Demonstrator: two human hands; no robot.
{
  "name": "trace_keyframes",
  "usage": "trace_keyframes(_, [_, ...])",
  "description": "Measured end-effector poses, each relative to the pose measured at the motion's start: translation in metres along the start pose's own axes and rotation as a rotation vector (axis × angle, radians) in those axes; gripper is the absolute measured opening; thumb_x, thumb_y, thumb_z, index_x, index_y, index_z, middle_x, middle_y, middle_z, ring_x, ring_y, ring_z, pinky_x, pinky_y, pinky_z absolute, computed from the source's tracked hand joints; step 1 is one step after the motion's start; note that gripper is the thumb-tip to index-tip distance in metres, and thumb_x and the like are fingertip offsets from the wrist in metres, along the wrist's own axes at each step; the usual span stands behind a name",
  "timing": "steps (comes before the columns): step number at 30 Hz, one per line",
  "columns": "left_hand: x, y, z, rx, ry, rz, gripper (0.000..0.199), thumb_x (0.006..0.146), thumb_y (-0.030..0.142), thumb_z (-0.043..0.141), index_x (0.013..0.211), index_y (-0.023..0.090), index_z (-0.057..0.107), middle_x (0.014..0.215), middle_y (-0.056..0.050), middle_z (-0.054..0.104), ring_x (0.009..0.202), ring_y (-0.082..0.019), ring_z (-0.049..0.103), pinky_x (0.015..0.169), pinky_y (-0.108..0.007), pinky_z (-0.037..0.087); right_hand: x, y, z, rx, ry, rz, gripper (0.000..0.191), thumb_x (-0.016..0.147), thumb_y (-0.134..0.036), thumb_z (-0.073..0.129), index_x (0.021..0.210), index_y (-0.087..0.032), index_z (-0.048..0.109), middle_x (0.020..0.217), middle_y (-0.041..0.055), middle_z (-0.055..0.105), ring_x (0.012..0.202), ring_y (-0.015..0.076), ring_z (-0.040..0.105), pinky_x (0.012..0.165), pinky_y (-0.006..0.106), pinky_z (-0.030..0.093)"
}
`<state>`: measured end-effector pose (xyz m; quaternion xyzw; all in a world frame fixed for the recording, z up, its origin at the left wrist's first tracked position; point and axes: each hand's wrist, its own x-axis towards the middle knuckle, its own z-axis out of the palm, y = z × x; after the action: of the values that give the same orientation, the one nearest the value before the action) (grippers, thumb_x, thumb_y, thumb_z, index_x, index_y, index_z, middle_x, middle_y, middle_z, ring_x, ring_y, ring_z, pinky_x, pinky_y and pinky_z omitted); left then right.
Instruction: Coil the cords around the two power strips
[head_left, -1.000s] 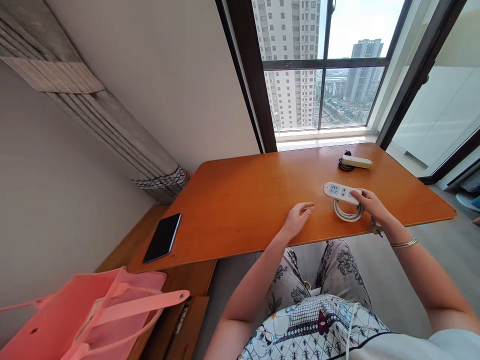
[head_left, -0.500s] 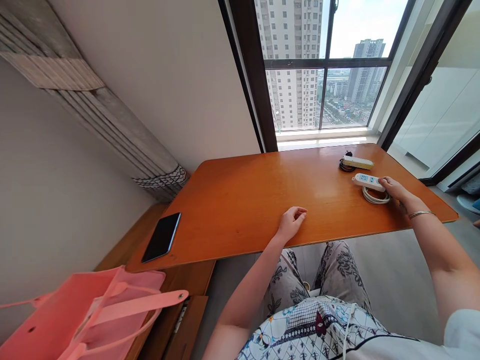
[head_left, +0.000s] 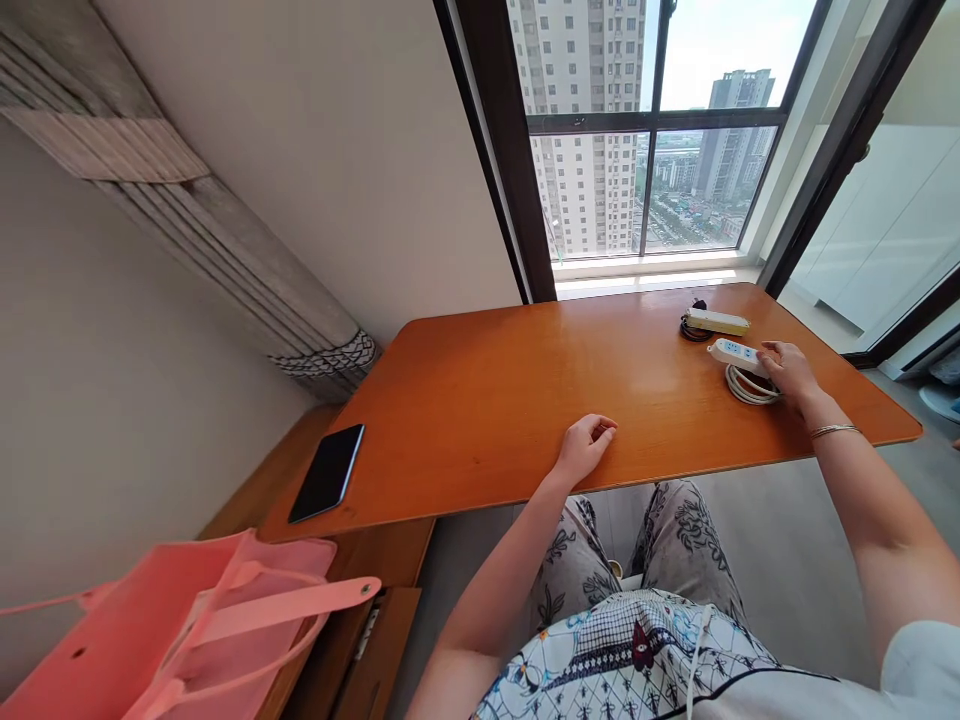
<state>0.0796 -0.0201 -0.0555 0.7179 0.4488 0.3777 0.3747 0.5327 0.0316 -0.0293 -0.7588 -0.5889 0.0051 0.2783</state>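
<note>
A white power strip point(head_left: 736, 354) with blue-marked sockets is at the right side of the wooden table. My right hand point(head_left: 789, 372) grips its right end from above, thumb and fingers covering that part. The strip looks slightly tipped; whether it is lifted off the tabletop is hard to tell. Its coiled white cord point(head_left: 750, 388) lies just below it, partly under the hand. Near the table's front edge rests my left hand point(head_left: 587, 447), its fingers loosely curled together with nothing visible in them. Behind the white strip lies a yellowish power strip point(head_left: 718, 321) with a coiled black cord point(head_left: 694, 326).
The orange-brown table point(head_left: 480, 400) stands against a window point(head_left: 651, 122). A dark phone point(head_left: 328, 474) lies on its left end. Beside that corner, a pink bag point(head_left: 172, 620) sits lower on a wooden surface. A grey curtain point(head_left: 225, 240) hangs at left.
My right hand has shifted slightly farther over the white power strip, and the strip has tipped a little. My left hand stays in place.
</note>
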Motion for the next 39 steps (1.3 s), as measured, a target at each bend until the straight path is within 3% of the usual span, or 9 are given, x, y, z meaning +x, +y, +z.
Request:
trace_keyframes(7, [-0.001,-0.002,0.0,0.012,0.001,0.016,0.017,0.084,0.032,0.059,0.088,0.02,0.07,0.089,-0.006,0.074,0.082,-0.019,0.067,0.077,-0.033,0.053,-0.011,-0.019,0.004,-0.042,0.101,-0.082,0.061,0.091,-0.052,0.044,0.134,-0.011,0.058,0.137,0.0219,0.057,0.133,0.0359,0.046,0.112,0.05,0.036])
trace_keyframes(10, [-0.001,-0.003,0.001,0.0,0.005,0.02,0.017,0.084,0.033,0.06,0.087,0.02,0.07,0.088,-0.005,0.074,0.082,-0.019,0.067,0.077,-0.033,0.053,-0.016,-0.025,0.011,-0.048,0.062,-0.098,0.068,0.091,-0.054,0.046,0.143,-0.011,0.05,0.144,0.023,0.051,0.137,0.0376,0.043,0.113,0.052,0.035])
trace_keyframes(17, [-0.001,-0.004,0.002,0.002,-0.006,0.018,0.017,0.084,0.032,0.058,0.087,0.02,0.07,0.089,-0.006,0.073,0.082,-0.019,0.067,0.077,-0.033,0.053,-0.032,-0.038,0.025,-0.181,-0.084,0.032,0.091,0.086,-0.068,0.047,0.155,-0.011,0.031,0.159,0.0262,0.029,0.147,0.0455,0.023,0.114,0.065,0.027])
trace_keyframes(23, [-0.002,-0.001,0.001,0.003,-0.004,0.014,0.017,0.084,0.032,0.059,0.087,0.02,0.07,0.089,-0.006,0.073,0.082,-0.019,0.067,0.077,-0.033,0.053,-0.043,-0.049,0.019,-0.227,-0.06,-0.012,0.089,0.083,-0.068,0.052,0.151,-0.012,0.04,0.143,0.0259,0.043,0.134,0.0465,0.036,0.105,0.063,0.036])
trace_keyframes(30, [-0.002,-0.001,0.0,0.005,-0.012,0.021,0.016,0.084,0.032,0.06,0.087,0.02,0.07,0.089,-0.005,0.073,0.083,-0.02,0.067,0.077,-0.033,0.053,-0.041,-0.047,0.019,-0.224,0.019,-0.072,0.073,0.077,-0.064,0.06,0.133,-0.018,0.059,0.13,0.0206,0.056,0.122,0.0408,0.049,0.1,0.055,0.042])
trace_keyframes(34, [-0.002,-0.003,0.001,0.008,-0.009,0.023,0.016,0.084,0.031,0.059,0.087,0.02,0.07,0.089,-0.005,0.073,0.083,-0.019,0.067,0.078,-0.033,0.052,-0.039,-0.046,0.019,-0.236,0.0,-0.109,0.081,0.073,-0.074,0.061,0.13,-0.017,0.059,0.127,0.0201,0.06,0.122,0.0407,0.051,0.107,0.06,0.035])
trace_keyframes(39, [-0.002,-0.002,0.0,0.023,-0.018,0.022,0.014,0.084,0.029,0.06,0.087,0.02,0.07,0.089,-0.005,0.073,0.082,-0.019,0.067,0.078,-0.032,0.052,-0.043,-0.042,0.018,-0.286,-0.018,-0.155,0.088,0.077,-0.077,0.055,0.14,-0.015,0.049,0.144,0.0218,0.05,0.139,0.044,0.036,0.112,0.072,0.019])
